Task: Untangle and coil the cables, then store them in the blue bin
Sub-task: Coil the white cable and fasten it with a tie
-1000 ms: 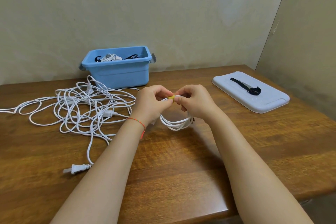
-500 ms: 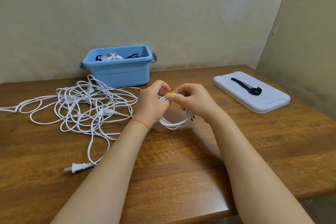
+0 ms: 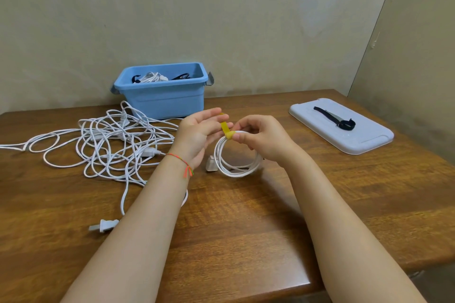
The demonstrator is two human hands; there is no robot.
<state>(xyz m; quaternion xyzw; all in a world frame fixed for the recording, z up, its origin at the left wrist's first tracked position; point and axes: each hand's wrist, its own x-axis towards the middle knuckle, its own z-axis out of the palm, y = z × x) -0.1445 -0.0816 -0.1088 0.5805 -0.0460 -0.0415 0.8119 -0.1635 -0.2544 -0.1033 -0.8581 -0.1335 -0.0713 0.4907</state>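
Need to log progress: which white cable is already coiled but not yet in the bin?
The coiled cable held by the right hand, bound by a yellow strap; the tangled cables sprawl loose at left.

You have a brown wooden worktop [image 3: 246, 241] with a glossy surface in front of you. On it stands an open blue plastic bin [image 3: 162, 99] at the far edge, near the wall. A tangled pile of white cables [image 3: 113, 142] lies left of centre, touching the bin, its white two-pin plug [image 3: 103, 225] nearest you. At the right lies a flat pale rectangular plastic lid [image 3: 341, 126].
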